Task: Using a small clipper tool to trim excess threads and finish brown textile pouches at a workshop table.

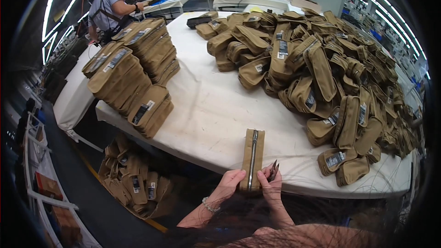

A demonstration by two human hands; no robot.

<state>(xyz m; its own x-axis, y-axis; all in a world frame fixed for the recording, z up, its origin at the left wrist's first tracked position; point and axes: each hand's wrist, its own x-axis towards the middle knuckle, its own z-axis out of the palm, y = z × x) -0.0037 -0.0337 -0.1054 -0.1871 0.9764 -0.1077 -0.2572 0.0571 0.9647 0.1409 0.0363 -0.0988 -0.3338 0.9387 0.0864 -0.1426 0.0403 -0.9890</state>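
Observation:
Between my two hands, at the table's near edge, a tan zippered pouch [252, 156] is held with its zipper side up and its long side pointing away from me. My left hand [231, 182] grips the pouch's left side near the close end, thumb on top. On the opposite side my right hand [271, 181] presses its thumb against the pouch. That hand also carries a small dark pointed tool, seemingly thread snips [274, 169], with the points sticking up past the fingers. The fingers under the pouch are hidden.
A large loose heap of tan pouches [321, 71] covers the right of the white table [202, 110]. Neat stacks of pouches [121, 76] stand at the left. Below, a box of pouches [138, 186] sits on the floor. A co-worker [110, 9] stands at the far left.

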